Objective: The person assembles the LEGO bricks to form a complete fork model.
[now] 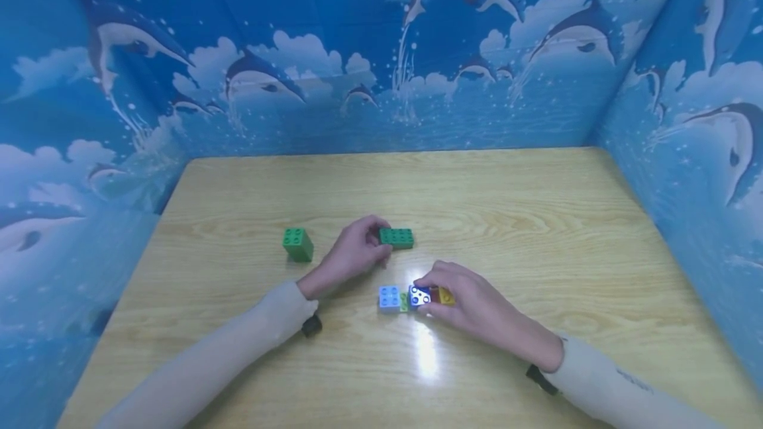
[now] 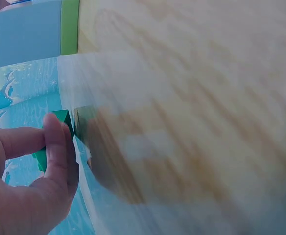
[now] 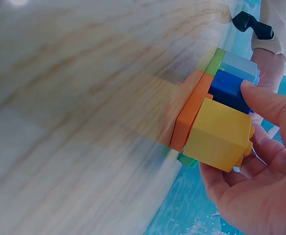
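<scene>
My left hand (image 1: 357,245) pinches the left end of a dark green brick (image 1: 396,238) between thumb and fingers; in the left wrist view the same hand (image 2: 40,171) partly covers that green brick (image 2: 61,116). My right hand (image 1: 477,300) grips a dark blue brick (image 1: 420,296) in a joined row. That row also has a light blue brick (image 1: 389,298) at its left, a light green piece (image 1: 404,302) and a yellow brick (image 1: 446,296). The right wrist view shows the thumb on the blue brick (image 3: 230,91), above an orange base (image 3: 188,116), beside the yellow brick (image 3: 218,133).
A tall green block (image 1: 298,245) stands on the wooden table (image 1: 507,204), left of my left hand. Blue dolphin-patterned sheets (image 1: 334,118) rise behind the table and along both sides.
</scene>
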Demonstrator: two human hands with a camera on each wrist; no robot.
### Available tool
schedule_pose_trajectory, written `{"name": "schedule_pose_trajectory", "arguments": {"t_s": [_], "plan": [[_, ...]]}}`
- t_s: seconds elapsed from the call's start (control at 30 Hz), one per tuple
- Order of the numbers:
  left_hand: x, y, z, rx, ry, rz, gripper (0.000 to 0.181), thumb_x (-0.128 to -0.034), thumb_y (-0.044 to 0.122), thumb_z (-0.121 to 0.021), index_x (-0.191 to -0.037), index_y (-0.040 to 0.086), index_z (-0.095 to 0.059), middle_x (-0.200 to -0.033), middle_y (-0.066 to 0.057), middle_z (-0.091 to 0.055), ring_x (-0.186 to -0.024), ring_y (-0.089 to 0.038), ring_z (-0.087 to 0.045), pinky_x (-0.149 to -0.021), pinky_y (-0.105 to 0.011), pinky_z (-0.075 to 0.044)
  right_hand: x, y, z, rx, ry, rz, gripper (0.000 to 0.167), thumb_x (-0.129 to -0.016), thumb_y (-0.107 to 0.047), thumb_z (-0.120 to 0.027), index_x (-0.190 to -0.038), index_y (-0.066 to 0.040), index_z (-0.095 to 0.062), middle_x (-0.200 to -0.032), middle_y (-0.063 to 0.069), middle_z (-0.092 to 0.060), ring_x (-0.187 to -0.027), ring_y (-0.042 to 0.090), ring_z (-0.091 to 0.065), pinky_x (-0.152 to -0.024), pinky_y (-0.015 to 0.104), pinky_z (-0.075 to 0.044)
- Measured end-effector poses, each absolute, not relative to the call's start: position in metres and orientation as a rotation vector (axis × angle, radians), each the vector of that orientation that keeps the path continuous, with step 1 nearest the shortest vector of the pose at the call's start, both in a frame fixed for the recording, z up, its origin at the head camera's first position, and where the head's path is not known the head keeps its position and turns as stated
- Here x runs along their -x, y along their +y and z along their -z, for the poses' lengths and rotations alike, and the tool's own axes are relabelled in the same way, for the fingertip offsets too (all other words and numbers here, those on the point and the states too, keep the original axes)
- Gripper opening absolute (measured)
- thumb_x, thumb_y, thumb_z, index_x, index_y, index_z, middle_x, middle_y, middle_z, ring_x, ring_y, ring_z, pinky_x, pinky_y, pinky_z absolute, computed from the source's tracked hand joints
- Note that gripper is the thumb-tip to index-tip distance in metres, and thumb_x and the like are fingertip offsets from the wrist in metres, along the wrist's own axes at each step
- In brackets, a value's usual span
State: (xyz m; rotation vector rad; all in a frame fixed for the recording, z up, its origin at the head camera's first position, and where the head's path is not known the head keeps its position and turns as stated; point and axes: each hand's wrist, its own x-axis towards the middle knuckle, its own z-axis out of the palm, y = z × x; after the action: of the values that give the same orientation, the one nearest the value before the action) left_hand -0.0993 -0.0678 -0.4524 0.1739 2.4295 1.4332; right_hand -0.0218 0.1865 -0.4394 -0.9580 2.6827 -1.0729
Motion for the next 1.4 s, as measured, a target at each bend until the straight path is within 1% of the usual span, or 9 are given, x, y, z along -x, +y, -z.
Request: {"name": "schedule_pose_trajectory", "arguments": {"t_s": [0.1, 0.2, 0.3, 0.6, 0.87, 1.03, 1.13, 1.27, 1.4], "plan": [[0.099, -0.067, 0.452, -0.208, 2.465, -1.376, 0.039, -0.0968, 0.004, -0.080, -0.133, 0.006, -0.068, -0.102, -0.006, -0.067, -0.087, -0.021, -0.067, -0.074, -0.034, -0.060, 0.021, 0.186, 0.439, 0.957, 2.684, 1.067, 0.038, -0.089, -0.013, -0.092, -0.124, -0.011, -0.079, -0.099, -0.014, -0.064, -0.088, 0.004, -0.060, -0.081, 0.026, -0.060], [0.099, -0.066, 0.453, -0.272, 2.543, -1.291, 0.038, -0.0936, 0.006, -0.084, -0.130, 0.007, -0.072, -0.104, -0.005, -0.063, -0.090, -0.020, -0.061, -0.077, -0.035, -0.057, 0.021, 0.186, 0.439, 0.952, 2.686, 1.062, 0.038, -0.089, -0.014, -0.092, -0.125, -0.011, -0.079, -0.098, -0.015, -0.064, -0.088, 0.004, -0.060, -0.081, 0.026, -0.059], [0.099, -0.064, 0.453, -0.321, 2.573, -1.254, 0.039, -0.0914, 0.005, -0.086, -0.129, 0.007, -0.074, -0.105, -0.005, -0.060, -0.092, -0.021, -0.059, -0.078, -0.035, -0.055, 0.021, 0.186, 0.439, 0.956, 2.688, 1.063, 0.039, -0.089, -0.014, -0.092, -0.125, -0.011, -0.078, -0.098, -0.015, -0.064, -0.089, 0.004, -0.060, -0.081, 0.026, -0.059], [0.100, -0.059, 0.454, -0.321, 2.513, -1.234, 0.040, -0.0926, 0.003, -0.085, -0.131, 0.005, -0.071, -0.091, -0.005, -0.063, -0.078, -0.019, -0.058, -0.071, -0.033, -0.053, 0.023, 0.187, 0.440, 0.970, 2.694, 1.069, 0.040, -0.089, -0.015, -0.092, -0.126, -0.011, -0.078, -0.101, -0.013, -0.066, -0.090, 0.005, -0.061, -0.082, 0.026, -0.060], [0.102, -0.056, 0.455, -0.314, 2.534, -1.175, 0.042, -0.0902, 0.002, -0.086, -0.129, 0.005, -0.071, -0.090, -0.004, -0.064, -0.078, -0.019, -0.059, -0.071, -0.033, -0.053, 0.024, 0.186, 0.440, 0.956, 2.699, 1.046, 0.040, -0.088, -0.013, -0.092, -0.126, -0.012, -0.078, -0.104, -0.012, -0.069, -0.094, 0.006, -0.063, -0.086, 0.029, -0.060], [0.097, -0.059, 0.453, -0.306, 2.528, -1.156, 0.056, -0.0904, 0.001, -0.085, -0.141, 0.004, -0.062, -0.089, -0.005, -0.064, -0.075, -0.019, -0.060, -0.067, -0.032, -0.053, 0.024, 0.186, 0.440, 0.974, 2.737, 1.016, 0.042, -0.086, -0.016, -0.094, -0.125, -0.014, -0.078, -0.102, -0.014, -0.068, -0.095, 0.005, -0.062, -0.085, 0.028, -0.060], [0.091, -0.063, 0.450, -0.287, 2.525, -1.141, 0.063, -0.0914, 0.002, -0.084, -0.147, 0.005, -0.056, -0.087, -0.005, -0.063, -0.072, -0.019, -0.059, -0.064, -0.032, -0.052, 0.023, 0.186, 0.441, 0.998, 2.758, 1.002, 0.044, -0.086, -0.018, -0.094, -0.127, -0.014, -0.077, -0.101, -0.015, -0.068, -0.099, 0.006, -0.063, -0.088, 0.031, -0.060], [0.080, -0.072, 0.444, -0.237, 2.515, -1.194, 0.055, -0.0972, 0.011, -0.081, -0.146, 0.005, -0.056, -0.088, -0.005, -0.063, -0.071, -0.019, -0.059, -0.061, -0.032, -0.052, 0.021, 0.189, 0.437, 0.964, 2.783, 1.001, 0.052, -0.088, -0.027, -0.094, -0.134, -0.014, -0.073, -0.113, -0.012, -0.070, -0.112, 0.011, -0.064, -0.098, 0.040, -0.059], [0.063, -0.084, 0.438, -0.213, 2.464, -1.320, 0.047, -0.1042, 0.027, -0.076, -0.144, 0.009, -0.058, -0.101, -0.004, -0.066, -0.074, -0.020, -0.063, -0.061, -0.033, -0.054, 0.019, 0.198, 0.428, 0.877, 2.761, 1.068, 0.055, -0.091, -0.035, -0.092, -0.138, -0.015, -0.071, -0.131, -0.009, -0.069, -0.125, 0.016, -0.062, -0.106, 0.049, -0.056]]}}
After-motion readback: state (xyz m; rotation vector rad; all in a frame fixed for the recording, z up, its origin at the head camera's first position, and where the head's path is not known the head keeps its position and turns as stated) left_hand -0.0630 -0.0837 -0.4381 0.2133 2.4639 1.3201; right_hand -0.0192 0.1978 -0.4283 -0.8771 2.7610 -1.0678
